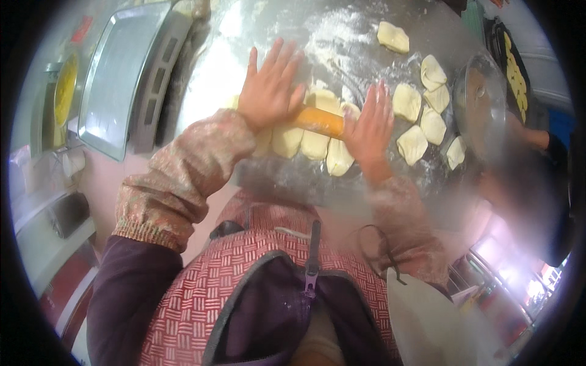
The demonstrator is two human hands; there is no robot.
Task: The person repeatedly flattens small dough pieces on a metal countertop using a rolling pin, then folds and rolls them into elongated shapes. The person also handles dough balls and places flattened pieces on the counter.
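Observation:
Under both my palms lies an orange-brown rolling pin (pixel 319 121), set across a row of several flat dough pieces (pixel 315 145). My left hand (pixel 271 87) is flat on the pin's left part, fingers spread and pointing away from me. At the other end my right hand (pixel 371 123) presses with its palm, its fingers stretched out and dusted with flour. Neither hand wraps round the pin. Parts of the dough row are hidden beneath the pin and my hands. More folded dough pieces (pixel 406 101) lie to the right of my right hand.
White flour (pixel 336 39) is scattered over the dark worktop (pixel 293 180). A metal tray (pixel 123 68) rests at the left, near a bowl of yellow filling (pixel 67 90). On the right are a large clear basin (pixel 480 98), a black pan of dough pieces (pixel 515 75) and another person's arm (pixel 533 137).

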